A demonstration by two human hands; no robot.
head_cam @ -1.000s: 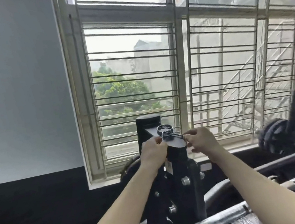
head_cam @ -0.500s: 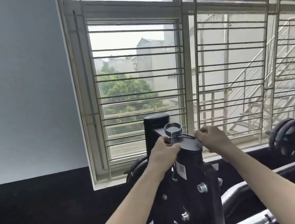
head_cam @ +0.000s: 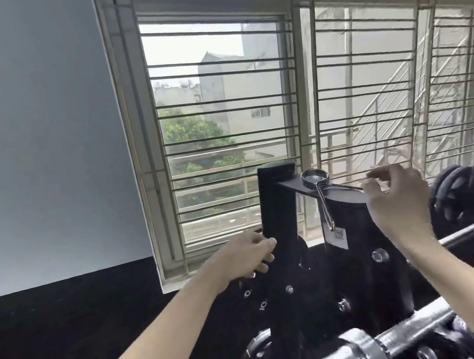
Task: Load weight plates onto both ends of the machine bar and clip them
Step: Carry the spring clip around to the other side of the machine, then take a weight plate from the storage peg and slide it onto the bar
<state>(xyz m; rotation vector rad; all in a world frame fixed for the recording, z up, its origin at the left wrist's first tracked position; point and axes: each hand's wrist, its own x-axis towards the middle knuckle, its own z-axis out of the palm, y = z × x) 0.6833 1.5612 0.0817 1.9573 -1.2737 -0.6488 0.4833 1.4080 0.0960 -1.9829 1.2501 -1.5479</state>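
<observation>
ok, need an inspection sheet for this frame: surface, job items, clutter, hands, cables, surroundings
Surface: flat black plate bridging two black machine uprights.
Job's things: spring clip resting on the plate, one handle hanging down the front, the other toward the right hand; chrome bar across the bottom; weight plates stored at right.
Clutter: nothing seen.
Grippers: left hand against the left upright, fingers curled; right hand at the clip's handle tip, contact unclear.
Cables: nothing seen.
Surroundings: barred window, grey wall.
</observation>
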